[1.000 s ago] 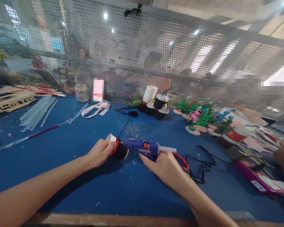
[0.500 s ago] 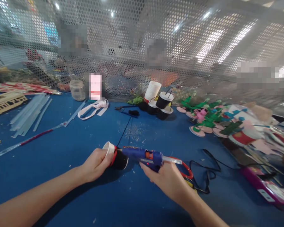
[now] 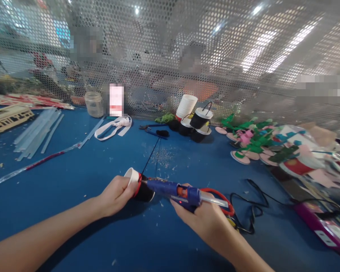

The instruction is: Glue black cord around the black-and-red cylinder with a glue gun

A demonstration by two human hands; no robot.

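My left hand (image 3: 117,194) is closed round a paper cup (image 3: 145,190), which lies tilted on its side with its white rim to the left. Black yarn covers the cup's lower part, and a red band shows below the rim. From the cup a black strand (image 3: 152,154) runs taut to a small black yarn bundle (image 3: 162,133) farther back. My right hand (image 3: 205,215) grips a blue glue gun (image 3: 170,187) with a clear glue stick (image 3: 215,199) out of its rear. The nozzle meets the cup near the red band; exact contact cannot be made out.
Pliers (image 3: 147,127), a white ribbon (image 3: 113,127) and glue sticks (image 3: 38,130) lie on the blue table. Black-wrapped cups (image 3: 200,118) stand by a white cup stack (image 3: 187,107). Craft flowers (image 3: 255,138), a black cord (image 3: 253,207) and a purple power strip (image 3: 314,223) are at right.
The rear of the glue gun has swung slightly right and down with my right hand, while its nozzle stays at the cup. My left hand keeps its hold. The view has shifted slightly.
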